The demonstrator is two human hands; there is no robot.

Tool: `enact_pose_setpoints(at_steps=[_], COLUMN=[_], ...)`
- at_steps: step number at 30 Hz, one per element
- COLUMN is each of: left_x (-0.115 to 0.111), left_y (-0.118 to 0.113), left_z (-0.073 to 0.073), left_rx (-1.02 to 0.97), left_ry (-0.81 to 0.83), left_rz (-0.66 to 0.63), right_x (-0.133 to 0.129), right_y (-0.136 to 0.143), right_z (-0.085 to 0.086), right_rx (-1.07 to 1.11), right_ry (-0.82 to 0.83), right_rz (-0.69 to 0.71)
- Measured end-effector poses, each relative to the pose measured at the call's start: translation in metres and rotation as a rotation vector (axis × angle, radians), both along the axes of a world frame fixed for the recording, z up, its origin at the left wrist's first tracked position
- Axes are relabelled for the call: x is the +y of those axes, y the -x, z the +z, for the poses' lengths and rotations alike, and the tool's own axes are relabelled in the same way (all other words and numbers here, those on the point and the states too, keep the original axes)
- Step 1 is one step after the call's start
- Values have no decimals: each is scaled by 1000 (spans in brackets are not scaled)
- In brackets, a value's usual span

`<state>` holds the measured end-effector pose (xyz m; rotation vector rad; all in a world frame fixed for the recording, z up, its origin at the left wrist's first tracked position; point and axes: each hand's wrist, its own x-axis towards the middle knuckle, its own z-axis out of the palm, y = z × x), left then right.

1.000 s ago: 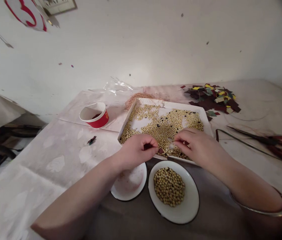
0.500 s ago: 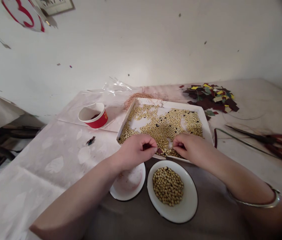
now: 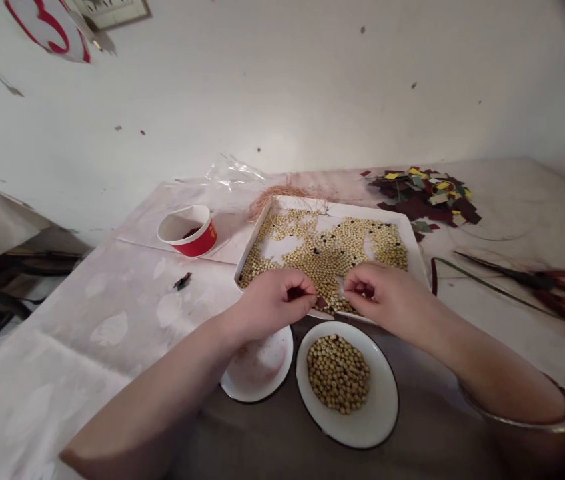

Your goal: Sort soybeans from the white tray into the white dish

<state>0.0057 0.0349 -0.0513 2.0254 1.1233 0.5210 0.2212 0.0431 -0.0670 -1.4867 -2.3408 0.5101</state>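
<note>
My left hand [image 3: 279, 297] is pinched over the near edge of a shallow white tray [image 3: 418, 267], a small dark red piece at its fingertips. Just to the right, my right hand [image 3: 379, 290] has thumb and index finger pressed together; anything between them is too small to make out. Small yellowish beads [image 3: 307, 257], with a few dark ones among them, are spread over the tray. Below the hands sits a white dish [image 3: 382, 413] with larger tan beads [image 3: 337, 373] in it. Another white dish [image 3: 257, 370] is partly under my left wrist.
A red and white paper cup [image 3: 199, 241] stands left of the tray. Behind the tray lie thin reddish strands [image 3: 277, 195] and clear plastic [image 3: 232, 173]. Dark and yellow scraps [image 3: 425, 193] are heaped at the back right. Scissors [image 3: 542, 280] lie at the right.
My right hand has shifted very slightly left and up, its fingers closer together. My left hand stays almost where it was.
</note>
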Motion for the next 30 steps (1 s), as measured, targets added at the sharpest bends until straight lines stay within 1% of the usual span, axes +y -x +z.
enact_pose_setpoints(at_steps=[2,5,7,9,13,18,23,27,30], left_x=[0,0,0,0,0,0,0,0,0], left_y=[0,0,0,0,0,0,-1,0,0], left_z=[0,1,1,2,2,2,2,2,2], left_rx=[-18,-63,-76,-74,-72,-92,-68,-62,-55], left_ry=[14,31,31,26,36,55,41,21,21], left_rz=[-1,-21,-34,-41,-42,-54,-43,-59,-49], right_x=[-8,-22,-28,-32,-34,-33,-35,-36,-34], right_y=[6,17,23,26,27,24,26,27,26], right_z=[9,17,17,14,10,8,9,8,7], right_rx=[91,165,143,76,-31,-67,-60,-74,-60], right_ry=[-57,-175,-275,-364,-464,-517,-515,-499,-502], right_rz=[29,135,199,234,244,261,239,272,260])
